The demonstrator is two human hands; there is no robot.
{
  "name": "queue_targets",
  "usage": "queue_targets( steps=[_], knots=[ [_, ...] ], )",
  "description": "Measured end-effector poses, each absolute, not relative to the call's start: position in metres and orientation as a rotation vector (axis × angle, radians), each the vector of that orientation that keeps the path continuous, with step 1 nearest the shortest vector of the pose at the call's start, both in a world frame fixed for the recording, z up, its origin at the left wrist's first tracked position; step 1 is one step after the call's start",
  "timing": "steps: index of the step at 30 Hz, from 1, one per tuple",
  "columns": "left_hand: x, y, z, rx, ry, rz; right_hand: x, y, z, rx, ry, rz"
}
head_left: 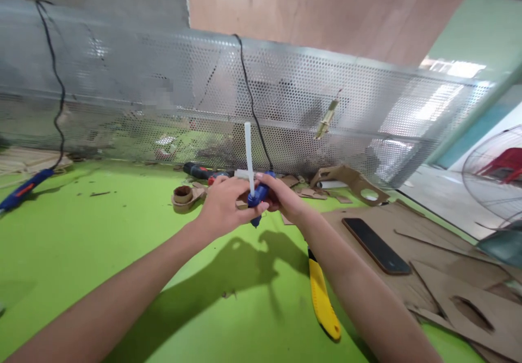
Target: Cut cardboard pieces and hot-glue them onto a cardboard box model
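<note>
Above the green table (pixel 163 297), both of my hands are closed on a blue glue gun (pixel 260 193) near the centre. A long white glue stick (pixel 249 159) stands up out of it. My left hand (pixel 225 204) grips it from the left, its thumb across the blue body. From the right, my right hand (pixel 282 195) wraps round it, the fingers partly hidden behind. A black cord (pixel 249 93) runs from the tool up over the perforated metal panel.
A yellow cutter (pixel 322 300) lies by my right forearm. Cardboard sheets (pixel 460 265) and a phone (pixel 376 246) are at the right. Cardboard rings (pixel 183 197) and a drill (pixel 198 171) sit behind my left hand. Another blue glue gun (pixel 28 189) lies far left.
</note>
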State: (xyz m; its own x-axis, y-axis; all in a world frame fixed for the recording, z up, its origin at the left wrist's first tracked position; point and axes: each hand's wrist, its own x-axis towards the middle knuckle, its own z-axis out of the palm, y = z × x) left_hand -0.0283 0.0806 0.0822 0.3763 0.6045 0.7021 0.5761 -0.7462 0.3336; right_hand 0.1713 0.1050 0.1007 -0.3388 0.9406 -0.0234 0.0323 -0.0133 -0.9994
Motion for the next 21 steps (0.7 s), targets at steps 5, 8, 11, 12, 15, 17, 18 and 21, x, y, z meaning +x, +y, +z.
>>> queue_targets(
  steps=[5, 8, 11, 12, 15, 17, 18, 21],
  knots=[
    [-0.030, 0.089, 0.079, 2.524, 1.259, 1.421, 0.173, 0.110, 0.098, -1.061, -1.424, 1.436],
    [-0.033, 0.095, 0.077, 2.526, 1.318, 1.410, 0.175, 0.114, 0.097, -1.100, -1.527, 1.329],
    [-0.036, 0.099, 0.073, 2.574, 1.328, 1.410, 0.176, 0.116, 0.094, -1.229, -1.637, 1.176],
    [-0.037, 0.100, 0.072, 2.596, 1.324, 1.413, 0.176, 0.117, 0.093, -1.256, -1.653, 1.160],
    [-0.038, 0.102, 0.070, 2.636, 1.314, 1.402, 0.176, 0.117, 0.090, -1.206, -1.651, 1.246],
    [-0.039, 0.103, 0.069, 2.625, 1.295, 1.382, 0.175, 0.117, 0.087, -1.133, -1.597, 1.337],
    [-0.039, 0.103, 0.068, 2.615, 1.280, 1.375, 0.175, 0.118, 0.085, -1.108, -1.563, 1.381],
    [-0.038, 0.104, 0.064, 2.607, 1.242, 1.355, 0.174, 0.120, 0.082, -1.087, -1.491, 1.464]
  ],
)
